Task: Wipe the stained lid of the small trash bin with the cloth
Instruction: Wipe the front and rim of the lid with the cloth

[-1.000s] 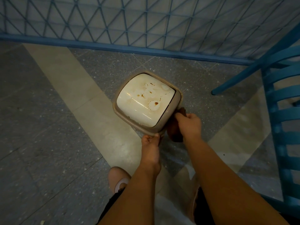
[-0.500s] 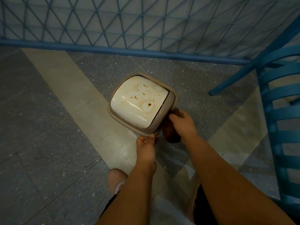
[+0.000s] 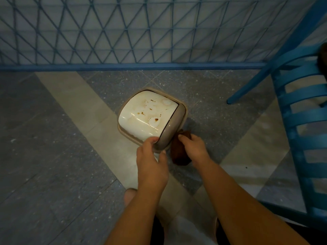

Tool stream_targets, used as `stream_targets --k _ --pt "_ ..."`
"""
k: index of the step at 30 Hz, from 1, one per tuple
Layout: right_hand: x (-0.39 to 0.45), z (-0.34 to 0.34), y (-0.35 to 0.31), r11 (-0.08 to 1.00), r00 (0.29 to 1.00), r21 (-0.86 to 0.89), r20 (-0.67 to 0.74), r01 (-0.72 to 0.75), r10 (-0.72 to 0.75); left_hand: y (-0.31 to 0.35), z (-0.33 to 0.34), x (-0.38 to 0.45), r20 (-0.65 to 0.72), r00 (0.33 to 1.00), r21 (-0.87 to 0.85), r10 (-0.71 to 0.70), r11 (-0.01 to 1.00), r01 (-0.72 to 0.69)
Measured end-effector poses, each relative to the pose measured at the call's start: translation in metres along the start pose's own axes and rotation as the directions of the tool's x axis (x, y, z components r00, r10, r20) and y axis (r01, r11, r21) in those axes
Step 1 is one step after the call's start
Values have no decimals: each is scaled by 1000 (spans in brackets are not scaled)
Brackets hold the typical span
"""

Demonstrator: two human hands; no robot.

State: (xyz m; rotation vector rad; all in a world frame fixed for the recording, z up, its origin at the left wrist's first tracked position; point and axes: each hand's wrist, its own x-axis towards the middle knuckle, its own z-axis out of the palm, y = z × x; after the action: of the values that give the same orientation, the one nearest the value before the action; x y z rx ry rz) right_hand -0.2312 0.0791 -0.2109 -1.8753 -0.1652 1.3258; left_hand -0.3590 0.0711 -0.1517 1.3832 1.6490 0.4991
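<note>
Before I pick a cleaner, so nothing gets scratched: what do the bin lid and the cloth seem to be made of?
The lid looks like glossy cream plastic: a bright highlight streaks across it, with brown stains on top. The cloth in the right hand looks like soft, matte brown fabric, folding limply; its weave is too small to tell.

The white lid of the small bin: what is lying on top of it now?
On the lid only brown stains and pale ring marks show. The left hand grips the bin's near corner, covering it. The right hand holds the brown cloth beside the bin, not on the lid.
</note>
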Motion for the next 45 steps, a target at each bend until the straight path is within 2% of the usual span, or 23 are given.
stream_targets --k 8,10,12,15,18,23,28,35,37,40,45 --pt "2 3 8 1000 1000 11 -8 16 -16 -1 12 5 -92 972 183 218 963 -199" --pt "2 2 7 999 1000 51 -24 19 -18 3 10 9 -133 960 209 248 953 -217" --pt "3 0 6 994 999 108 -33 21 -17 8 8 15 -172 937 322 303 917 -237" --pt "3 1 11 987 998 153 3 55 -56 10 2 25 -102 913 538 395 794 -284" --pt "4 8 18 991 998 121 0 60 -61 7 -2 35 -10 916 639 401 707 -303" --pt "15 9 7 998 998 46 -45 47 -45 6 -3 37 19 915 654 403 687 -316" --pt "26 7 -11 990 987 115 -148 84 -67 6 -2 42 18 908 664 418 674 -324" --pt "-2 18 40 998 992 33 -116 52 -47 7 1 41 48 915 599 401 722 -348" --pt "0 15 39 991 985 116 -170 63 -42 7 -1 43 52 906 577 421 728 -371" --pt "4 6 22 962 977 267 -213 52 7 9 -4 49 104 879 588 465 685 -431" --pt "2 7 4 940 997 337 -71 55 -33 11 -5 54 143 887 572 440 694 -437"
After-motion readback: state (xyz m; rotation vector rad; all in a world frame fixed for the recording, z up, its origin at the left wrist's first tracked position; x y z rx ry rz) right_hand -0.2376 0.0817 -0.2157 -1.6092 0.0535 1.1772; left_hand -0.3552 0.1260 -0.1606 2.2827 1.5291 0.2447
